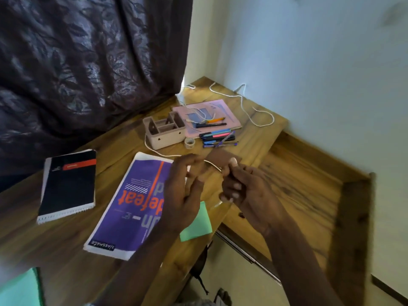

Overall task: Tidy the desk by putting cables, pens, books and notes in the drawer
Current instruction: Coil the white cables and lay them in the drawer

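Note:
My right hand has its fingers curled around a white cable that runs from behind the beige organiser to my fingers; a plug tip sticks out below them. My left hand hovers beside it with its fingers spread and holds nothing. A brown card shows just behind both hands. Several pens lie by a pink book, which carries more pens. A purple notebook, a black spiral notebook and a green note lie on the desk. The wooden drawer stands open at the right.
A second white cable loops over the desk's far corner by the wall. A tape roll sits next to the organiser. Green paper lies at the bottom left. A dark curtain hangs behind the desk.

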